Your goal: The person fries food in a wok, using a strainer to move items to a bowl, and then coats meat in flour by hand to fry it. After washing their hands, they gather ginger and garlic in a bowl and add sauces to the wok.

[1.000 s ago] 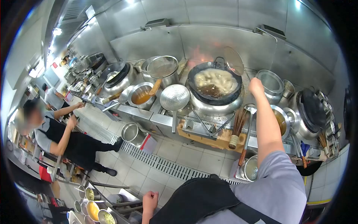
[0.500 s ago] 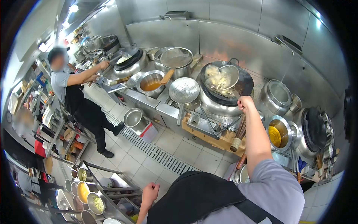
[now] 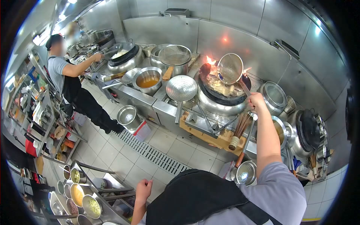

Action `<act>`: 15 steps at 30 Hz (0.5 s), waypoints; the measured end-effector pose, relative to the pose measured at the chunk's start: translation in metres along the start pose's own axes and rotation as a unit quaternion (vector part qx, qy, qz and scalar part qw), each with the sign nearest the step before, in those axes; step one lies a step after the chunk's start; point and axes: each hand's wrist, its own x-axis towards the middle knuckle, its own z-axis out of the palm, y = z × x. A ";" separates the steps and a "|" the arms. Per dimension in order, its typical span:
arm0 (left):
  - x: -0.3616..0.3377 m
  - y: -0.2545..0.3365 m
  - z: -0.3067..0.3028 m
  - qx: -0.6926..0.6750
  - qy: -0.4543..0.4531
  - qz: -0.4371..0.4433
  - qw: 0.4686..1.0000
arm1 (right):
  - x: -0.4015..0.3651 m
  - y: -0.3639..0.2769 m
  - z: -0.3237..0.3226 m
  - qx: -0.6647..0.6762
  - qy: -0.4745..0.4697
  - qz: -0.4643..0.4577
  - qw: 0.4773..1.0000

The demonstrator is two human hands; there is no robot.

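My right hand (image 3: pixel 256 101) is wrapped round the handle of a mesh strainer (image 3: pixel 230 68). The strainer's round head is raised and tilted above the wok (image 3: pixel 221 98). Pale pieces of food (image 3: pixel 221 86) lie in the wok, partly behind the strainer and blurred. Flames (image 3: pixel 210 60) show along the wok's far rim. Down by my waist, my left hand (image 3: pixel 143 189) is curled closed near the prep rack, with nothing visible in it.
A perforated ladle (image 3: pixel 181 90) rests left of the wok, beside a bowl of brown liquid (image 3: pixel 147 81). A bamboo brush (image 3: pixel 240 130) leans at the stove's front. A co-worker (image 3: pixel 69 75) cooks at the left. Filled bowls (image 3: pixel 92 206) stand on the rack behind.
The strainer has lifted from low in the wok to above it, its head turned upright. Flames have appeared at the rim. My left hand stays closed and has shifted slightly left in view.
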 end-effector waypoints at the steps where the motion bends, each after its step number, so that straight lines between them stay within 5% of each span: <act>1: 0.000 0.000 -0.001 0.004 0.005 0.004 1.000 | 0.007 0.002 -0.007 -0.001 0.000 0.000 1.000; 3: -0.001 -0.006 -0.002 -0.001 0.010 0.002 1.000 | 0.020 0.003 -0.022 0.035 0.002 0.021 0.999; 4: -0.001 -0.004 -0.003 -0.007 0.018 0.000 1.000 | 0.025 -0.003 -0.029 -0.065 0.009 0.010 0.998; 8: -0.009 0.002 -0.007 0.015 0.014 -0.036 0.999 | 0.046 -0.012 -0.052 -0.116 0.088 -0.014 0.989; 10: -0.014 -0.002 -0.007 0.030 0.020 -0.033 0.999 | 0.073 -0.008 -0.065 -0.382 0.060 -0.048 0.921; 13: -0.019 -0.003 -0.006 0.025 0.025 -0.030 0.999 | 0.076 0.001 -0.059 -0.489 0.102 -0.023 0.866; 14: -0.019 -0.006 -0.003 0.025 0.027 -0.033 0.999 | 0.084 0.020 -0.052 -0.514 0.136 -0.086 0.843; 15: -0.019 -0.011 0.000 0.015 0.031 -0.040 0.999 | 0.123 0.057 -0.054 -0.529 0.076 -0.090 0.840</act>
